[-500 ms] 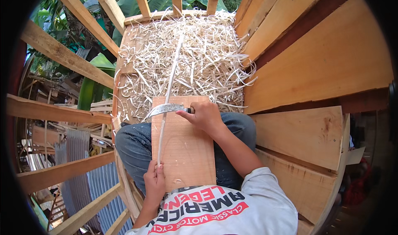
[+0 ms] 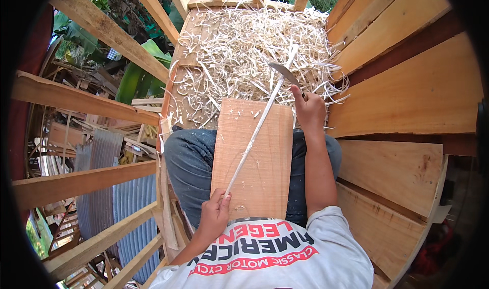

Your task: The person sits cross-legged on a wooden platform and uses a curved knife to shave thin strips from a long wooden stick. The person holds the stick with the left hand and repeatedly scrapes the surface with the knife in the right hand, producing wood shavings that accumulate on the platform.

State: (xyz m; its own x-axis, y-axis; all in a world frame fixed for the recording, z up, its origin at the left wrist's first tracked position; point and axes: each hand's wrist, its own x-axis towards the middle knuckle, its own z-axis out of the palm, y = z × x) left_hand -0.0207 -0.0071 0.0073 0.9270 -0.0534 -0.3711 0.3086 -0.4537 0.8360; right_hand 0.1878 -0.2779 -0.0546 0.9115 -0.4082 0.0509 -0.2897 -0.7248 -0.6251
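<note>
Pale strip (image 2: 255, 131), long, slender and slightly uneven, slants across a flat, grained wooden board (image 2: 267, 161) on the lap, its far end over curly shavings (image 2: 229, 49). The left hand (image 2: 214, 212) pinches its near end; the right hand (image 2: 309, 108) grips a curved knife (image 2: 283, 72), thumb extended, its metal blade crossing the strip, perhaps touching it. Red and black lettering (image 2: 254, 262) marks the white shirt (image 2: 336, 258).

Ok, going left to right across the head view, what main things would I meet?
Blue corrugated sheet → left hand → curved knife blade → right hand → wide wooden planks.
</note>
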